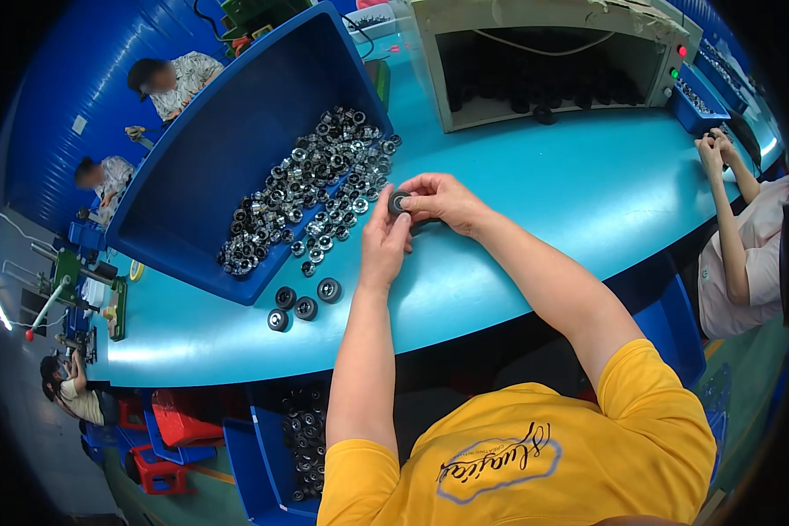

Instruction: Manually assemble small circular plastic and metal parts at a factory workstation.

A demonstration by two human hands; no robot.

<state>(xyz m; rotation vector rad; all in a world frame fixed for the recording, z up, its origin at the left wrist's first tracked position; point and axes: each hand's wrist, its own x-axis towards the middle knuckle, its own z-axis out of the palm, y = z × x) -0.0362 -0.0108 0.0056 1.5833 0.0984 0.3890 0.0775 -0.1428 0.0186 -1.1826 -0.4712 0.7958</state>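
the person in yellow had both hands on one small dark wheel point(399, 203), face turned up, over the middle of the surface point(517, 184), between its near and far edges. the fingers of the left hand point(384, 238) pinched it from the left and below, thumb against the near side; the fingers of the right hand point(443, 202) closed on it from the right, thumb pressed to its face. something dark showed beneath the right hand, too covered for me to tell what.

just left of the hands, shiny hubs point(329, 162) lay heaped in a big blue tub point(193, 140) toward the surface's left end, and more lay past its rim on the surface itself. nearer the near edge, by the tub's corner, sat four wheels point(329, 290) in a loose cluster, well apart from the hands.

at the far edge stood a pale cabinet point(438, 66), its front open and dark pieces point(543, 114) low inside. near the far right corner was a small blue bin point(698, 114) of parts. a co-worker's hands point(714, 151) met by the right end. below the near edge, another tub point(267, 456) held black wheels point(305, 434).
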